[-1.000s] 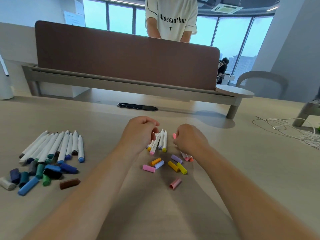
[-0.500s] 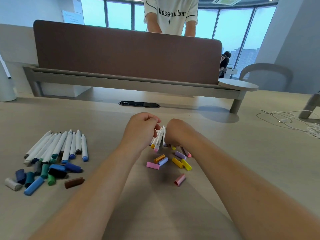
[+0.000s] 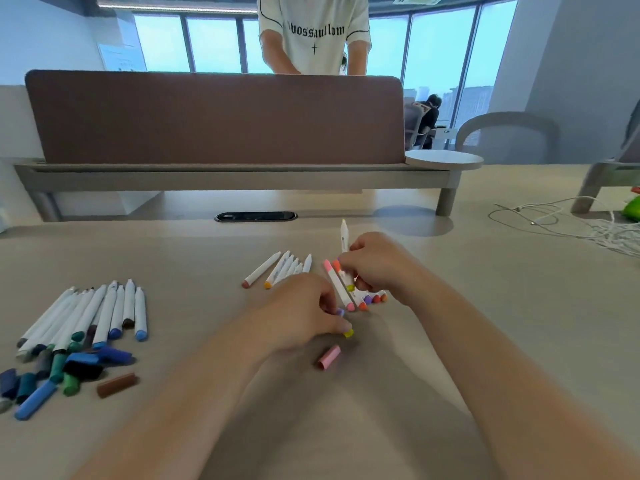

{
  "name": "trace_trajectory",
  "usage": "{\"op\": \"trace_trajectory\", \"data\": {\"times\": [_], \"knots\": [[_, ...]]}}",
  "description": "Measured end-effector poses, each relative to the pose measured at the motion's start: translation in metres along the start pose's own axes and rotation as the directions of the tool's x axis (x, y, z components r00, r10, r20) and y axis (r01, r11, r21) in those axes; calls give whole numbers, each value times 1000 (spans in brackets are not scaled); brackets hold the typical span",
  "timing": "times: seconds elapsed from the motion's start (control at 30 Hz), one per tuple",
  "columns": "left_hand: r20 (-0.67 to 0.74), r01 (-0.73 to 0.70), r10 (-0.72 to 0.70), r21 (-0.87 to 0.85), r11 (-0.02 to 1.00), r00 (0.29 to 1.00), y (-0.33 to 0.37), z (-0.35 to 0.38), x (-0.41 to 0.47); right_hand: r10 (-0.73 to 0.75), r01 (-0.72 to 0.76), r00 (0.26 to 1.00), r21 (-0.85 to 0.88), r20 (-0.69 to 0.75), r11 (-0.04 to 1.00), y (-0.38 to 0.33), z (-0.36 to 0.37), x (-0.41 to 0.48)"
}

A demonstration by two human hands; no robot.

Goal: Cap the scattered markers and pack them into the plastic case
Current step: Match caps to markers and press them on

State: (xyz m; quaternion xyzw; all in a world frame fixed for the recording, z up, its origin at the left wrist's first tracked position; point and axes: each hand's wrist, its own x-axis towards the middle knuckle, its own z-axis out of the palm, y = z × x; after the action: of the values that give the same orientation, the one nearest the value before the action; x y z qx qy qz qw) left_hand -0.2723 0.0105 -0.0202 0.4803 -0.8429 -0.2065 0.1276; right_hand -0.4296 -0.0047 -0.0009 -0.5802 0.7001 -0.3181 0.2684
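Lying nearest on the pale desk [image 3: 502, 306], a pink cap [image 3: 329, 356] is seen just in front of the left hand [image 3: 301, 311], tilted with its open end toward the viewer. The left hand is curled palm-down, and a yellow cap [image 3: 348, 333] is pinched at its fingertips; a lilac cap [image 3: 340, 311] shows beside the same fingers, though whether it is held cannot be told. To the left of that hand, well apart, a heap of blue, green and black caps [image 3: 65, 368] and a brown cap [image 3: 116, 384] are spread, and behind them a fan of white markers with dark tips [image 3: 97, 315] is laid, the tips toward the viewer.

Just behind the left hand, the right hand [image 3: 379, 268] is closed around a white marker [image 3: 344, 237], held nearly upright with its long axis leaning slightly left and its yellow end downward. Beneath and beside this hand, a pink-capped marker [image 3: 337, 285] and its orange, purple and red neighbours are laid slanting, partly hidden by the hand. Left of the right hand, a row of uncapped pastel markers [image 3: 280, 268] is laid, barrels pointing away and rightward.

Farther off, a cable slot [image 3: 255, 216] is set in the desk, and white cables [image 3: 571, 223] are coiled at the right. A brown divider panel [image 3: 214, 119] blocks the far side; behind it a person in a white shirt [image 3: 313, 32] is seen, with lettering that reads roughly "vossaullom" above a cross.
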Motion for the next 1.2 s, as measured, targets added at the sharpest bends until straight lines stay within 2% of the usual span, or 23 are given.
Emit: {"op": "trace_trajectory", "data": {"times": [0.27,0.37,0.47,0.5,0.53,0.6,0.67,0.77,0.93,1.2], "knots": [[-20,2,3,209,978,1000,12,9,2,-40,41,999,76,-19,996,5,4,-4],[-33,22,-20,43,999,999,7,5,1,-58,60,997,26,-50,998,7,4,-2],[-174,72,-107,-197,978,979,-7,-11,3,-93,92,993,-22,-75,996,6,3,-3],[-203,88,-163,-334,939,965,-14,-17,5,-108,107,991,-21,-73,994,5,4,-4],[-205,89,-222,-511,855,953,-22,-21,8,-119,118,991,-13,-60,993,4,5,-7],[-174,48,-314,-806,589,933,-36,-26,10,-141,141,990,11,15,990,0,8,-15],[-158,-21,-359,-934,355,920,-47,-30,12,-170,165,977,54,126,985,-7,11,-21],[-144,-92,-367,-984,155,919,-54,-31,13,-197,167,952,140,236,976,-12,15,-28],[-139,-122,-397,-990,69,907,-53,-31,12,-199,187,931,69,307,980,-14,19,-30],[-156,-124,-407,-987,105,900,-46,-31,10,-214,227,923,-4,320,974,-15,20,-30]]}}
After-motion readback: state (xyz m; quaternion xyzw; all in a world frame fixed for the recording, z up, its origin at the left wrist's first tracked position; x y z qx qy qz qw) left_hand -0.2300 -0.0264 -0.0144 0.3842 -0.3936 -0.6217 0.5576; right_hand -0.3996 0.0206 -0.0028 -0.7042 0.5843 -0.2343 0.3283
